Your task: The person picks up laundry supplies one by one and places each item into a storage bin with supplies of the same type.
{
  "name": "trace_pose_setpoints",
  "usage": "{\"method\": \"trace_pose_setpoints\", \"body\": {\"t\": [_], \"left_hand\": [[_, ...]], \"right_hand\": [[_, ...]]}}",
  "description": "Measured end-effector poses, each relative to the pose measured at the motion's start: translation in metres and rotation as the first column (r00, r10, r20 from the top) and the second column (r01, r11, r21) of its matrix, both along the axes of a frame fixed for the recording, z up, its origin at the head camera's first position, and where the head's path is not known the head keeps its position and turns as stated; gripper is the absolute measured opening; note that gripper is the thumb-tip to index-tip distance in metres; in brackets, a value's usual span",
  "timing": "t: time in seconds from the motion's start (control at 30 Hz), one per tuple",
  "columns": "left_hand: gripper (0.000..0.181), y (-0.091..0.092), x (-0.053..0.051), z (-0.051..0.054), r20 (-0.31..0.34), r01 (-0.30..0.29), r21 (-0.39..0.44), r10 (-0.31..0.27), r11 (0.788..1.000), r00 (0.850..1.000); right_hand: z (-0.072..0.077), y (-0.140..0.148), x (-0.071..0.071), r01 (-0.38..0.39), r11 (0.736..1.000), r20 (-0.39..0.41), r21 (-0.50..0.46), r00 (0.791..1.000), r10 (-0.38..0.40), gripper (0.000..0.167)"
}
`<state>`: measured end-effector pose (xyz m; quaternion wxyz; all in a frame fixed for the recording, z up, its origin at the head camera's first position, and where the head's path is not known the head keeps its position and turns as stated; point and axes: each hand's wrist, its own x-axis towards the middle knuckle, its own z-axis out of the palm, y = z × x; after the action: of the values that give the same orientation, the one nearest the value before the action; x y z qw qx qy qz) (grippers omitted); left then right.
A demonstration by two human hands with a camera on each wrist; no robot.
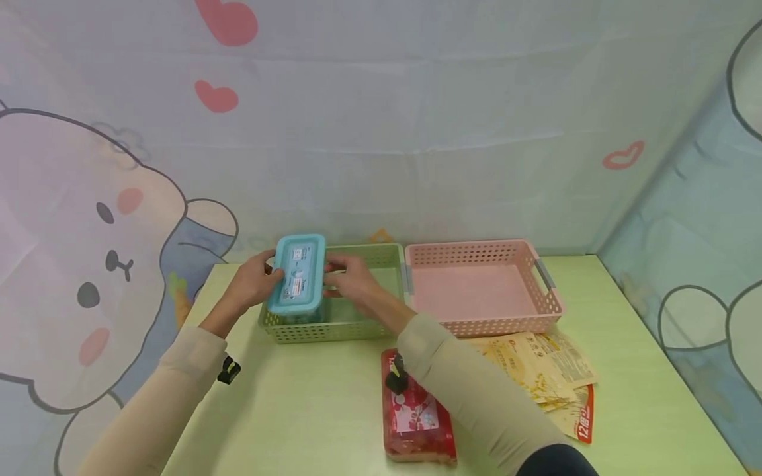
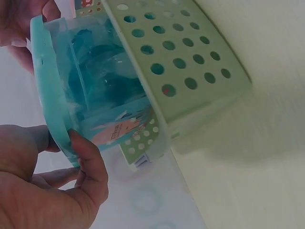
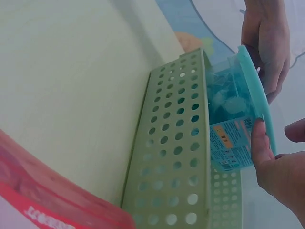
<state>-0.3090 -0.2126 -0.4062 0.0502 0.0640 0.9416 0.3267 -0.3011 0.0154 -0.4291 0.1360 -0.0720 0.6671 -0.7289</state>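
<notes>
A clear plastic box with a light-blue lid (image 1: pixel 299 272) and blue contents sits tilted in the left end of the green basket (image 1: pixel 363 330). My left hand (image 1: pixel 254 281) pinches the lid's left edge; in the left wrist view a finger (image 2: pixel 90 160) curls against its rim. On the box's other side is my right hand (image 1: pixel 357 281), its fingers spread. In the right wrist view one finger (image 3: pixel 259 143) touches the box (image 3: pixel 231 143) just under the lid, while another digit stands apart from it. The basket's front wall hides the box's lower part.
A pink basket (image 1: pixel 476 287) stands right against the green one. In front lie a red package (image 1: pixel 417 423), partly under my right forearm, and several flat yellowish packets (image 1: pixel 530 363). A printed cloth backdrop (image 1: pixel 476 132) hangs behind the table.
</notes>
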Motion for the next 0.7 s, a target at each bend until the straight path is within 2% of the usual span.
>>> {"method": "trace_pose_setpoints", "body": {"t": [0.27, 0.7], "left_hand": [[0.063, -0.001, -0.002, -0.005, 0.013, 0.004, -0.068, -0.003, 0.998, 1.000], [0.061, -0.002, -0.001, -0.016, -0.003, -0.043, -0.143, 0.043, 0.989, 0.999]], "right_hand": [[-0.003, -0.002, 0.004, -0.007, 1.000, 0.019, -0.003, 1.000, 0.008, 0.055], [-0.014, -0.005, 0.006, -0.059, 0.997, 0.053, -0.043, 0.997, 0.061, 0.051]]}}
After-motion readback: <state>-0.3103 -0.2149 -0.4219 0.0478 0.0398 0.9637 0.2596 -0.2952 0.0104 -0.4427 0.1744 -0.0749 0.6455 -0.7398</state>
